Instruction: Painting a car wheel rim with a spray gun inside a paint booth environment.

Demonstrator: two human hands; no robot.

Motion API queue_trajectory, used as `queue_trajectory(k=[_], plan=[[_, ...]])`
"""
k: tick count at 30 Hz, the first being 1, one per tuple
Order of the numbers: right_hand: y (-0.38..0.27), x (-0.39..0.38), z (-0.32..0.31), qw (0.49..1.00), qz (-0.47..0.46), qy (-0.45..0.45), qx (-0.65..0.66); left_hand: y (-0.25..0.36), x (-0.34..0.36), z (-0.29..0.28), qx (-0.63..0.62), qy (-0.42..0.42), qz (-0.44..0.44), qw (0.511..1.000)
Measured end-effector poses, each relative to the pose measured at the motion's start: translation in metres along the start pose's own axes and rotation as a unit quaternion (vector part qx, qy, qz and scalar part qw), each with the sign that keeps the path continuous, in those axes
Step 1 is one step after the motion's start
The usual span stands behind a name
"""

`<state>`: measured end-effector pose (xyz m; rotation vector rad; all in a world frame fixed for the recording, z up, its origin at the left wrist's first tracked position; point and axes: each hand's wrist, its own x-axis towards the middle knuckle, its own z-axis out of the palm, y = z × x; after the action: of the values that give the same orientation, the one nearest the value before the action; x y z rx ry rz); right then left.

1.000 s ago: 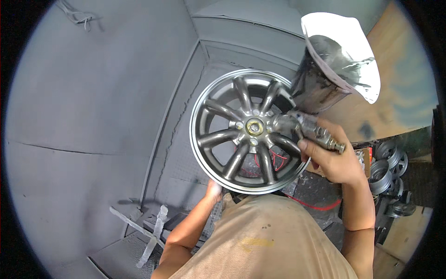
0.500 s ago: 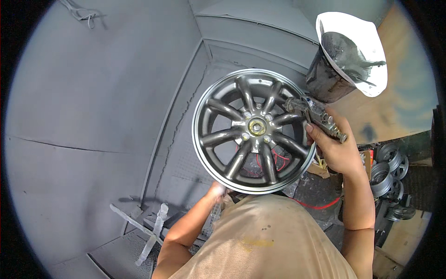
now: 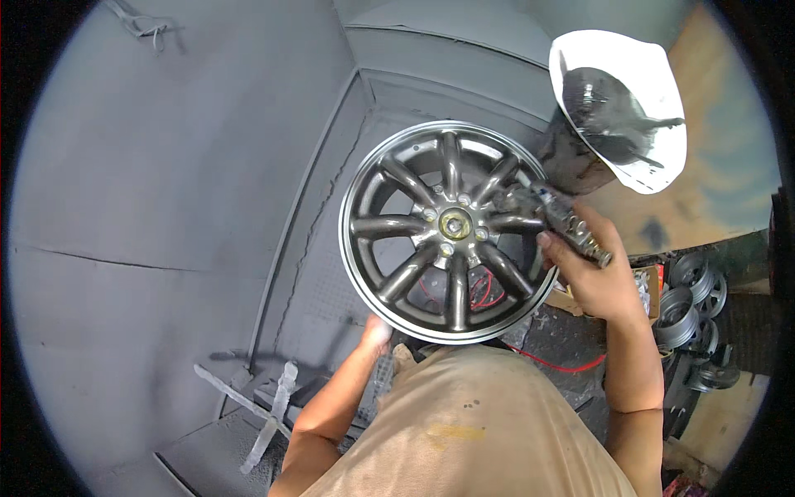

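A dark grey alloy wheel (image 3: 457,291) with several spokes and a bright silver rim lies face up in front of me. My right hand (image 3: 598,277) is wrapped round a paint-stained spray gun (image 3: 567,222), its nozzle end over the wheel's right-hand spokes. Beyond the gun stands a dark-smeared cup (image 3: 571,157) with a white sheet (image 3: 662,79) around its mouth and dark liquid inside. At the wheel's lower left edge is my left hand (image 3: 378,333); its fingers are hidden by the rim. What supports the wheel from below cannot be seen.
Grey walls (image 3: 166,182) enclose the left and far sides. A pale-coated cross-shaped stand (image 3: 269,418) is at lower left. A red hose (image 3: 571,367) runs across the floor. Several bare wheels (image 3: 677,319) are stacked at right beside an open carton (image 3: 650,290).
The wheel has turned counterclockwise by part of a turn. My right hand, the spray gun and its cup have shifted slightly nearer to me. My left hand has moved slightly left along the rim.
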<state>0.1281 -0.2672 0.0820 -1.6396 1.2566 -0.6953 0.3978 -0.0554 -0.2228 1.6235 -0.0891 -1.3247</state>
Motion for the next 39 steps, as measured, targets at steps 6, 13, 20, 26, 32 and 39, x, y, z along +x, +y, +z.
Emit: queue_trajectory(k=[6, 13, 20, 26, 32, 39], plan=[[-0.023, -0.001, -0.007, 0.993, 0.069, -0.071, 0.068, -0.030, -0.018, 0.022, 0.180, -0.065, 0.013, 0.981], [-0.026, 0.009, 0.008, 0.973, -0.079, -0.181, 0.118, -0.037, 0.002, 0.032, 0.469, -0.294, 0.187, 0.812], [-0.009, 0.017, -0.007, 0.999, 0.002, -0.035, 0.035, -0.038, 0.031, -0.010, 0.530, -0.255, 0.103, 0.802], [-0.020, 0.013, -0.011, 0.972, 0.053, -0.169, 0.157, 0.006, 0.052, -0.021, 0.046, 0.018, 0.010, 0.999], [-0.011, 0.021, 0.010, 0.990, -0.004, -0.101, 0.096, -0.026, 0.048, -0.011, 0.071, -0.046, 0.032, 0.996], [0.000, 0.027, 0.009, 0.999, -0.028, 0.031, -0.015, -0.028, 0.017, 0.019, 0.280, -0.100, 0.081, 0.951]])
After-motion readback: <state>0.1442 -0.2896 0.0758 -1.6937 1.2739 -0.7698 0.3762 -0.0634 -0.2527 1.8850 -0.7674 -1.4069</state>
